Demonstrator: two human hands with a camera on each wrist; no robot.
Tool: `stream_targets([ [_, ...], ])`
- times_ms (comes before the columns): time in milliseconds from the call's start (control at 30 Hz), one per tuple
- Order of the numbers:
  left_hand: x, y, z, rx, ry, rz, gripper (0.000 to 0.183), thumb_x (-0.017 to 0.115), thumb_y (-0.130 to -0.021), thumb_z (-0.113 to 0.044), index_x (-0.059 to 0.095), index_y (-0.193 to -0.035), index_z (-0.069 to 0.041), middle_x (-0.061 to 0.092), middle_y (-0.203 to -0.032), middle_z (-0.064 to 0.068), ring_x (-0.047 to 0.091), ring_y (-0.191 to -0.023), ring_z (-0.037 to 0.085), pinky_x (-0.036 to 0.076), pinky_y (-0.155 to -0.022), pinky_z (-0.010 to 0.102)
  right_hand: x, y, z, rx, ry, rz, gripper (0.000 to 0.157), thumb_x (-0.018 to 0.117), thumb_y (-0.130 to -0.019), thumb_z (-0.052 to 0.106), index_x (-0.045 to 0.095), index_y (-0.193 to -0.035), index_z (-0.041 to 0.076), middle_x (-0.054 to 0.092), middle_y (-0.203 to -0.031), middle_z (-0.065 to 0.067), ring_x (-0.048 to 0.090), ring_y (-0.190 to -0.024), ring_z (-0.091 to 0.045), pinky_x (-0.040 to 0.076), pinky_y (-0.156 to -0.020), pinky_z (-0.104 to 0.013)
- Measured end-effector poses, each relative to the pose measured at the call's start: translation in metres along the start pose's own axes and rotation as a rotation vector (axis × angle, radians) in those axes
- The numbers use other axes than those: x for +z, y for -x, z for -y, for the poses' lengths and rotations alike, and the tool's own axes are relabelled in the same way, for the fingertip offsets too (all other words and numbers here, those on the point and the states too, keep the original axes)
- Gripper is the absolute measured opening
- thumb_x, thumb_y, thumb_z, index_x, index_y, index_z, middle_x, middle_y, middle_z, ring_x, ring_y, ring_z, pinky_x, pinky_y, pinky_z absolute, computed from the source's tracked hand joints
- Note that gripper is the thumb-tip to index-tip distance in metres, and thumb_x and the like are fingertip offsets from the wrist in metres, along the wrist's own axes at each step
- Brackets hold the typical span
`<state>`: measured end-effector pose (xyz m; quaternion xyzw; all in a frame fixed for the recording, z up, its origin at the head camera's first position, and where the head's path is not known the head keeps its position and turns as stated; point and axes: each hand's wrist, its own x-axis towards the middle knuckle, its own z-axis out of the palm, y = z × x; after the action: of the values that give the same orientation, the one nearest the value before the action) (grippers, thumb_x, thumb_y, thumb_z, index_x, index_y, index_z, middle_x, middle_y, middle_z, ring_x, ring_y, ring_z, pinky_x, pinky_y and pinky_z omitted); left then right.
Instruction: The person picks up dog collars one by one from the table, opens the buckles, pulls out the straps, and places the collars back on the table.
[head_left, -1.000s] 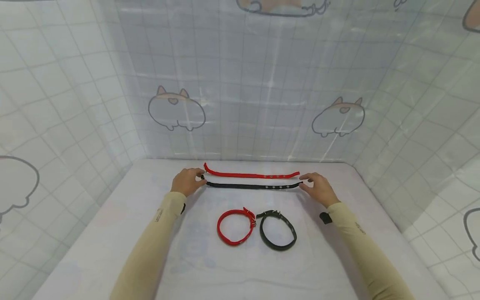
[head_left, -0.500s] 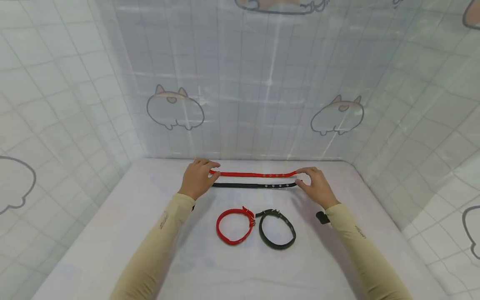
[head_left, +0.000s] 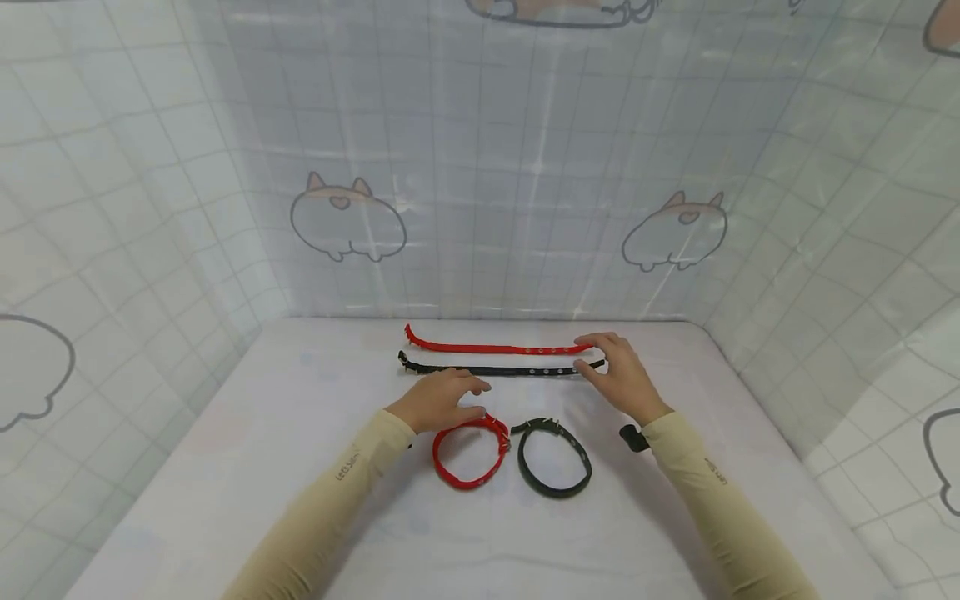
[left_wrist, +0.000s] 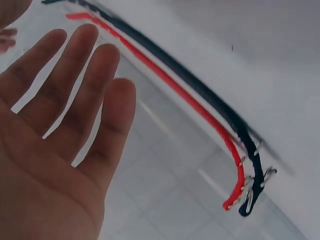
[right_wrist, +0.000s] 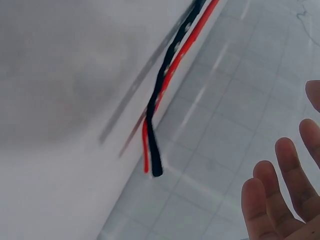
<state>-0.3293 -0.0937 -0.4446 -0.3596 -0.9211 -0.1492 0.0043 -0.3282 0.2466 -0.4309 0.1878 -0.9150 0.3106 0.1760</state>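
Observation:
A red collar (head_left: 487,350) and a black collar (head_left: 487,371) lie stretched out side by side at the back of the table. Closer in are two buckled loops, a red looped collar (head_left: 467,487) and a dark looped collar (head_left: 558,493). My left hand (head_left: 438,400) hovers above the far edge of the red loop, fingers extended and apart in the left wrist view, holding nothing. My right hand (head_left: 621,379) is over the right ends of the straight collars, overlapping them in the head view. In the right wrist view its spread fingers (right_wrist: 290,165) show apart from both strap ends.
A white cloth covers the table (head_left: 420,542). Grid-patterned curtains with cartoon animals hang close behind the table (head_left: 480,250) and along both sides.
My left hand has left the buckle ends of the straight collars and come nearer and to the right, over the red loop. The right hand has shifted slightly left. The collars look unmoved.

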Motion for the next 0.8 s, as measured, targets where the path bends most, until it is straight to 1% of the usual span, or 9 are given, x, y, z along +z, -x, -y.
stream_targets([
  [100,0.007,-0.002,-0.004,0.000,-0.002,0.046,0.044,0.071,-0.094,-0.037,0.068,-0.134,-0.018,0.067,-0.119,0.000,0.062,-0.109,0.018,0.053,-0.093,0.039,-0.001,0.001,0.007,-0.022,-0.014,-0.001,0.040,0.077,-0.092,0.018,0.065,-0.129,0.008,0.061,-0.128,-0.012,0.053,-0.122,-0.033,0.042,-0.103,-0.055],
  [200,0.013,-0.004,-0.006,0.019,-0.044,0.083,0.048,0.073,-0.091,-0.037,0.066,-0.136,-0.021,0.066,-0.119,-0.002,0.060,-0.105,0.015,0.053,-0.090,0.035,-0.001,0.001,0.013,-0.053,-0.036,-0.001,0.040,0.078,-0.092,0.017,0.064,-0.128,0.006,0.062,-0.127,-0.013,0.054,-0.121,-0.033,0.043,-0.103,-0.054],
  [300,0.019,-0.006,-0.008,0.040,-0.086,0.121,0.051,0.075,-0.090,-0.039,0.066,-0.137,-0.023,0.064,-0.117,-0.002,0.057,-0.100,0.012,0.052,-0.086,0.031,0.000,0.003,0.020,-0.076,-0.060,0.002,0.040,0.077,-0.092,0.016,0.064,-0.128,0.006,0.062,-0.126,-0.012,0.054,-0.120,-0.034,0.045,-0.098,-0.053],
  [433,0.024,-0.008,-0.012,0.050,-0.090,0.159,0.050,0.076,-0.091,-0.038,0.066,-0.137,-0.024,0.063,-0.113,-0.001,0.053,-0.095,0.012,0.049,-0.081,0.029,0.001,0.005,0.026,-0.092,-0.087,0.001,0.040,0.077,-0.093,0.018,0.064,-0.129,0.008,0.062,-0.126,-0.010,0.056,-0.118,-0.033,0.047,-0.093,-0.051],
  [533,0.027,-0.009,-0.013,0.054,-0.077,0.177,0.044,0.075,-0.092,-0.038,0.069,-0.134,-0.025,0.062,-0.110,-0.002,0.051,-0.093,0.012,0.047,-0.079,0.027,0.003,0.004,0.030,-0.101,-0.106,0.004,0.040,0.077,-0.093,0.020,0.064,-0.130,0.010,0.062,-0.128,-0.009,0.056,-0.117,-0.032,0.048,-0.092,-0.053],
  [633,0.028,-0.010,-0.012,0.057,-0.072,0.168,0.035,0.075,-0.093,-0.036,0.074,-0.127,-0.026,0.062,-0.107,-0.004,0.052,-0.093,0.011,0.047,-0.080,0.027,0.004,0.004,0.033,-0.101,-0.117,0.009,0.041,0.077,-0.093,0.021,0.064,-0.131,0.010,0.062,-0.129,-0.007,0.056,-0.116,-0.029,0.049,-0.091,-0.053],
  [800,0.028,-0.009,-0.010,0.077,-0.059,0.119,0.024,0.076,-0.093,-0.032,0.078,-0.116,-0.025,0.064,-0.108,-0.005,0.057,-0.099,0.013,0.050,-0.085,0.030,0.005,0.004,0.037,-0.100,-0.135,0.018,0.043,0.077,-0.093,0.021,0.063,-0.132,0.011,0.062,-0.129,-0.006,0.056,-0.116,-0.026,0.050,-0.092,-0.051],
])
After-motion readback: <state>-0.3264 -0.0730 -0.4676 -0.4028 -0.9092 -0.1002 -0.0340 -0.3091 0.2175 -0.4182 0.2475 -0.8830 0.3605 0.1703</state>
